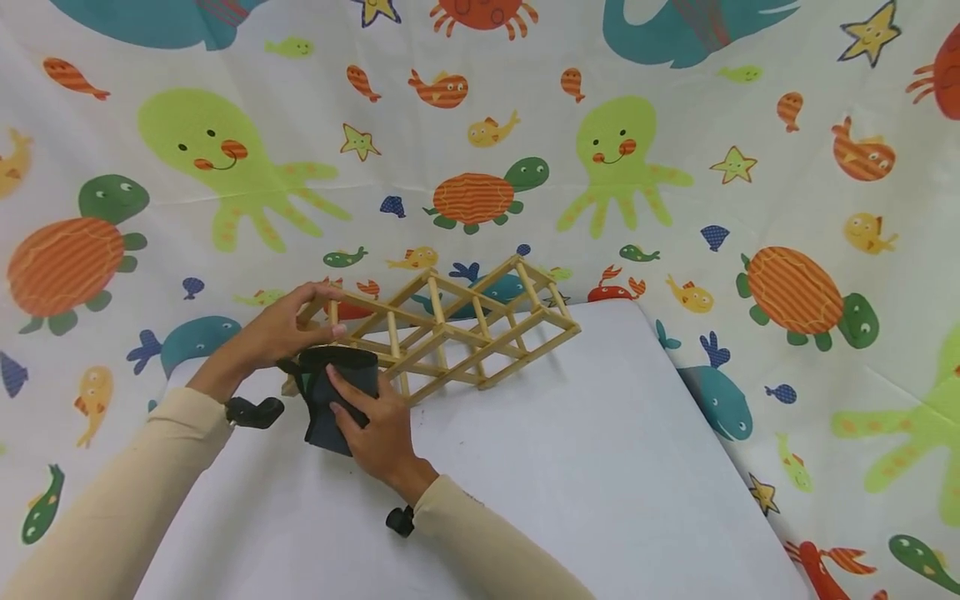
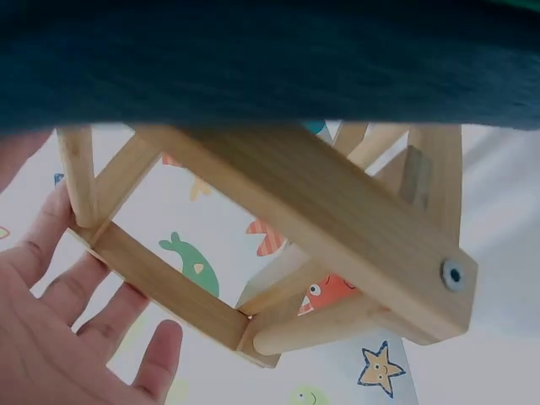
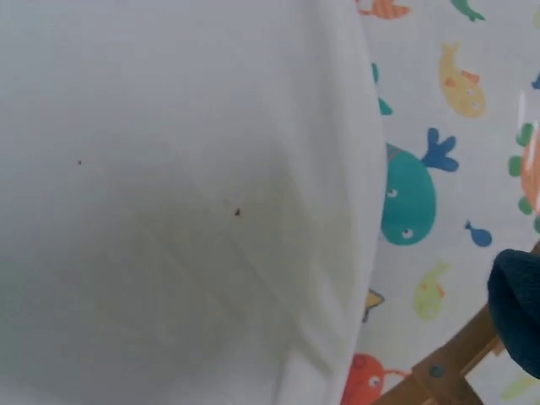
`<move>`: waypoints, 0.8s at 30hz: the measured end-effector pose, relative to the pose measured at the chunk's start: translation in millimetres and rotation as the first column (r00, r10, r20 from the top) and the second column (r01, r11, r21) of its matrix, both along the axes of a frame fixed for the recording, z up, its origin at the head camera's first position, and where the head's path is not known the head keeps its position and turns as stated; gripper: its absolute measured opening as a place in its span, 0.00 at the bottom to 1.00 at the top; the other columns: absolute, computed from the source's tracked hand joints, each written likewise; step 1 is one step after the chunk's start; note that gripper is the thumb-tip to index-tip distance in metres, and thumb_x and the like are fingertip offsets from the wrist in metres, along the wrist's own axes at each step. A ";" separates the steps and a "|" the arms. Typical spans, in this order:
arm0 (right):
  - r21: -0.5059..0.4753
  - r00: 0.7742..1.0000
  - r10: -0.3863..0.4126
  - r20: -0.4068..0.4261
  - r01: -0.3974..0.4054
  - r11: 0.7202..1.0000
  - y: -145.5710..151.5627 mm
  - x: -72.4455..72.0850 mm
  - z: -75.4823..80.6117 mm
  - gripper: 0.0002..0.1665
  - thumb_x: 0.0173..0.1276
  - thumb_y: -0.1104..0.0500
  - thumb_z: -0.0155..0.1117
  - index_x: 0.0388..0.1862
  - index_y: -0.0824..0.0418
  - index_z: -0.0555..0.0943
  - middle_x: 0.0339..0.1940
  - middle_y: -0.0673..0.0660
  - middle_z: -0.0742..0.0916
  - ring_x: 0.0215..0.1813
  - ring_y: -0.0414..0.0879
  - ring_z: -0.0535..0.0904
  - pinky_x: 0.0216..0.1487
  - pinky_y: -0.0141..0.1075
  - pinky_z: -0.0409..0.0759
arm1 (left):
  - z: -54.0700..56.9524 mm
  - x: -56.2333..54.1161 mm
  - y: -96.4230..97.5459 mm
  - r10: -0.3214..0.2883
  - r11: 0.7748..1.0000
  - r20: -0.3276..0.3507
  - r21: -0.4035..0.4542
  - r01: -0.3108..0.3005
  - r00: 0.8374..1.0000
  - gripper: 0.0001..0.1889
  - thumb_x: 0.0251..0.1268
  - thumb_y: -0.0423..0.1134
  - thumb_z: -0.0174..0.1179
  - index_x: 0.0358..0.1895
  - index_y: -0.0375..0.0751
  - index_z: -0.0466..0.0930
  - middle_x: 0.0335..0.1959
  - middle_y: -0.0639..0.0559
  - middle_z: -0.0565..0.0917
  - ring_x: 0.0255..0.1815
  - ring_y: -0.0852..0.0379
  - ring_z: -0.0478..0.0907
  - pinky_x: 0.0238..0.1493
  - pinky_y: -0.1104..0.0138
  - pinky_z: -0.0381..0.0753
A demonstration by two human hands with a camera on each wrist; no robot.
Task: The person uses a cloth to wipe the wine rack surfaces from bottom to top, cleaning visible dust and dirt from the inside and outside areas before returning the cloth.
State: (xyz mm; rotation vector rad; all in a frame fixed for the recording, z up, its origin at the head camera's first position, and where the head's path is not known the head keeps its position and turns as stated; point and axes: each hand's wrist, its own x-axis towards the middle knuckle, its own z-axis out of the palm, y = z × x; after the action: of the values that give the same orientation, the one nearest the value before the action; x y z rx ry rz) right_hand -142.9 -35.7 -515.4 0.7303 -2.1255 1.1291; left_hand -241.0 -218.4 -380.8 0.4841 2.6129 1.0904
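Observation:
A folding wooden lattice rack [image 1: 441,332] with round dowels stands expanded on the white table. My left hand [image 1: 288,327] holds its left end. In the left wrist view, the fingers [image 2: 74,283] lie along a slat and the fingertips meet the wood. A dark blue piece of cloth [image 1: 324,410] hangs in front of that end, its upper edge dark and rounded; its exact kind is unclear. My right hand [image 1: 381,433] holds the cloth, two fingers spread over its front. In the right wrist view, only a corner of the cloth [image 3: 516,308] shows.
The white table [image 1: 570,467] extends to the right and toward me. Behind it and along its right side hangs a white curtain [image 1: 465,142] printed with sea animals. A black wrist strap with a camera [image 1: 255,412] sits on the left wrist, another [image 1: 401,522] on the right.

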 end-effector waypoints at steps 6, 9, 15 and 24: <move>0.197 0.984 0.074 0.163 -0.106 0.975 -4.9 9.0 -15.7 0.32 0.76 0.54 0.71 0.77 0.43 0.77 0.51 0.58 0.85 0.30 0.37 0.73 0.32 0.17 0.64 | 0.0 0.7 -2.6 0.004 0.999 -0.001 -0.037 -0.004 1.000 0.35 0.75 0.51 0.67 0.79 0.45 0.64 0.88 0.34 0.49 0.85 0.24 0.51 0.71 0.22 0.61; 0.154 0.981 0.091 0.172 -0.118 0.981 -4.5 13.8 -18.2 0.33 0.75 0.55 0.72 0.77 0.44 0.78 0.59 0.61 0.85 0.35 0.35 0.77 0.34 0.15 0.65 | 0.3 0.4 -1.8 0.002 0.999 0.001 -0.038 -0.002 1.000 0.36 0.75 0.51 0.67 0.78 0.45 0.64 0.88 0.34 0.51 0.85 0.24 0.52 0.71 0.22 0.61; 0.021 1.000 0.001 -0.023 -0.001 1.000 -7.0 9.3 -4.7 0.31 0.74 0.57 0.72 0.75 0.51 0.79 0.41 0.54 0.83 0.33 0.34 0.71 0.34 0.15 0.63 | -0.1 0.1 -1.6 0.002 1.000 -0.005 -0.020 -0.002 1.000 0.35 0.75 0.49 0.68 0.78 0.43 0.65 0.87 0.33 0.52 0.83 0.23 0.55 0.70 0.22 0.63; 0.278 0.966 0.053 0.253 -0.125 0.952 -14.6 17.4 -21.0 0.33 0.76 0.53 0.71 0.77 0.39 0.76 0.54 0.55 0.84 0.33 0.31 0.68 0.32 0.15 0.60 | 1.5 1.4 0.9 -0.003 0.998 -0.009 -0.059 0.003 1.000 0.35 0.75 0.53 0.67 0.78 0.45 0.65 0.88 0.35 0.52 0.85 0.24 0.51 0.72 0.22 0.60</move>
State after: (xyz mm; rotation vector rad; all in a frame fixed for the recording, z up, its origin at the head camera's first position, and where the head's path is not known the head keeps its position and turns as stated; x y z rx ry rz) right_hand -125.6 -50.3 -536.3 0.8667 -2.5261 1.0027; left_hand -239.7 -217.5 -379.3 0.4808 2.6431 1.0090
